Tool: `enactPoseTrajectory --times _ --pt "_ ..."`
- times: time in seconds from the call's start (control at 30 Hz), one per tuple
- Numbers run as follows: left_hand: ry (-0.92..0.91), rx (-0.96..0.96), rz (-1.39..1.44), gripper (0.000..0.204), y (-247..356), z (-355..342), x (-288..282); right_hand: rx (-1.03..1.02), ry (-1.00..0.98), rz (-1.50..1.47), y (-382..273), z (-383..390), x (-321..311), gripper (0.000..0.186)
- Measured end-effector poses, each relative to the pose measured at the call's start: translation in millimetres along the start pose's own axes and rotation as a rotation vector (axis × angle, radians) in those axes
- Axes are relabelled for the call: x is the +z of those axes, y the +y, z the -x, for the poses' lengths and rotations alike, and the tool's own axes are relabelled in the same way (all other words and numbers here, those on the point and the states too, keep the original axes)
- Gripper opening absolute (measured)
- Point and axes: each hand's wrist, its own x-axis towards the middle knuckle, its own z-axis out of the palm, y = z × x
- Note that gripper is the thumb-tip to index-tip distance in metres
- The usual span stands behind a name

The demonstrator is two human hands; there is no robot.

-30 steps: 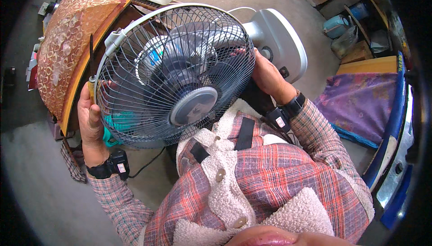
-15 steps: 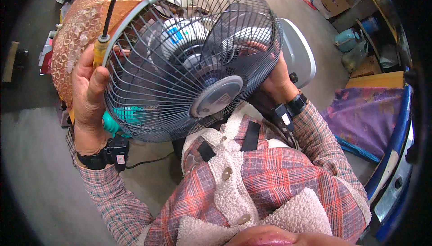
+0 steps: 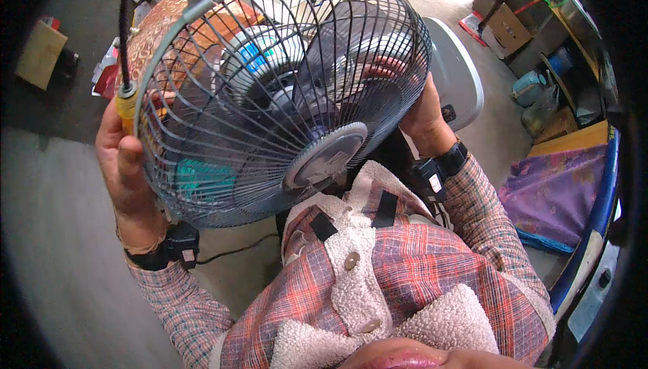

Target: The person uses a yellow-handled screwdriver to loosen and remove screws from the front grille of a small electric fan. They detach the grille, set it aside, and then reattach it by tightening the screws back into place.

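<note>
An electric fan is held up in front of my chest, its dark wire guard tilted toward me. Through the wires show dark blades and a pale motor housing. My left hand closes round the guard's left rim, its fingers partly behind the wires. The same hand holds a screwdriver with a yellow handle, its dark shaft pointing up. At the guard's right side my right hand grips the fan; some of its fingers show through the wires. A pale grey fan base appears behind.
Behind the fan stands a bundle in brown patterned wrap. A teal object shows through the guard's lower left. On the right are a purple cloth, a blue jug and a cardboard box. A wooden block lies far left.
My left hand has moved left and slightly down with the screwdriver and the guard's rim. The guard sits a little lower left and looks larger. The surroundings have shifted slightly in view.
</note>
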Motion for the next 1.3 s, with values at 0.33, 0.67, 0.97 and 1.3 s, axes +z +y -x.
enactPoseTrajectory --times 0.33,0.67,0.97,1.3 --pt "-0.034 -0.04 0.17 0.084 -102 36 12 -0.006 0.104 0.104 -2 10 -30 0.065" --pt "-0.007 0.013 0.244 0.089 -126 105 53 0.022 0.281 0.34 0 48 -64 0.062" --pt "-0.008 0.042 0.053 0.086 -124 119 55 0.095 0.23 0.815 -29 54 -25 0.044" --pt "-0.012 -0.022 0.153 0.086 -132 119 56 0.154 -0.246 1.721 -108 -6 53 0.032"
